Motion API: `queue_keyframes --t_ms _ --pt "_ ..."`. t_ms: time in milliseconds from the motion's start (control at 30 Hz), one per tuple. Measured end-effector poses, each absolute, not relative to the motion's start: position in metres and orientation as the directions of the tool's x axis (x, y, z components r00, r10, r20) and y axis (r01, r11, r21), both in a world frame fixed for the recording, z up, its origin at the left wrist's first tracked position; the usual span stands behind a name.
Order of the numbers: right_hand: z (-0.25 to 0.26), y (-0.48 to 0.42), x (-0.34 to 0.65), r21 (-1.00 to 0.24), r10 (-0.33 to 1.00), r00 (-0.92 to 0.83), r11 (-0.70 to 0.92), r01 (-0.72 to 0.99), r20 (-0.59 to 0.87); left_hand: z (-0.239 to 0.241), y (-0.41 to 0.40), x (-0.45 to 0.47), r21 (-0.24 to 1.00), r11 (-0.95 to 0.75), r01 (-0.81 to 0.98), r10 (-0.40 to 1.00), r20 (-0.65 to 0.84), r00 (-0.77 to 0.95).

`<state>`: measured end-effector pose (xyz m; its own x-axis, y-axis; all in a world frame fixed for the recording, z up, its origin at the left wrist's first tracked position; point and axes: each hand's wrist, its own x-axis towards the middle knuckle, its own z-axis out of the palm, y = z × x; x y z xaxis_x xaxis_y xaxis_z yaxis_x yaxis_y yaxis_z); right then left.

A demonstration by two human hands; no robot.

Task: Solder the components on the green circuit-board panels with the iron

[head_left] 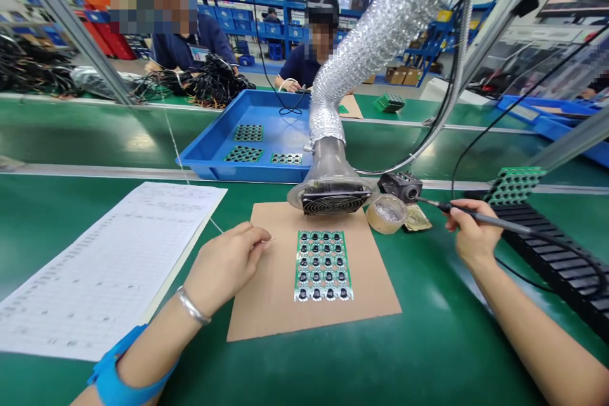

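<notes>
My left hand [231, 260] is closed in a pinch on a thin solder wire [217, 226], whose short end pokes out past the fingertips over the cardboard's left side. A panel of small circuit boards [323, 266] with black round parts lies flat on the brown cardboard [266, 307], right of that hand and apart from it. Off to the right, my right hand [476, 235] grips a soldering iron [507, 224] like a pen. The iron's tip points left, close to a dark iron stand [402, 188] and a yellowish pad [417, 218]; contact is unclear.
A fume fan [337, 202] on a silver duct [371, 32] hangs just behind the panel. Beside it sits a round tub [386, 214]. Printed sheets [114, 260] lie left, a black slotted rack [547, 247] right. Behind are a blue tray [214, 171] and two people.
</notes>
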<state>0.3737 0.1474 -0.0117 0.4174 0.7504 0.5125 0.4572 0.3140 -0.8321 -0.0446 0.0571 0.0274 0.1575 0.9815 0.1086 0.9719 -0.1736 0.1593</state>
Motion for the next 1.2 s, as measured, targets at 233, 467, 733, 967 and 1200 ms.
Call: queue_keyframes --t_ms 233,467,733,967,1200 --pt "-0.015 0.166 0.35 -0.677 0.808 0.244 0.238 0.697 0.536 0.016 0.053 -0.028 0.286 -0.225 0.931 0.974 0.092 0.207" --pt "-0.019 0.149 0.347 -0.499 0.834 0.133 0.185 0.846 0.536 -0.002 0.053 -0.011 0.467 -0.384 0.797 0.915 0.077 0.396" --pt "-0.002 0.053 0.279 -0.882 0.995 -0.089 -0.005 0.472 -0.053 0.002 0.064 -0.011 0.42 -0.436 0.796 0.852 -0.094 0.516" --pt "0.016 0.069 0.222 -0.846 0.824 -0.201 -0.528 0.068 -0.53 -0.004 0.063 -0.015 0.506 -0.44 0.742 0.854 -0.021 0.52" --pt "0.005 0.073 0.216 -0.844 0.8 -0.275 -0.523 0.115 -0.533 -0.008 0.061 -0.015 0.575 -0.43 0.696 0.848 -0.007 0.53"
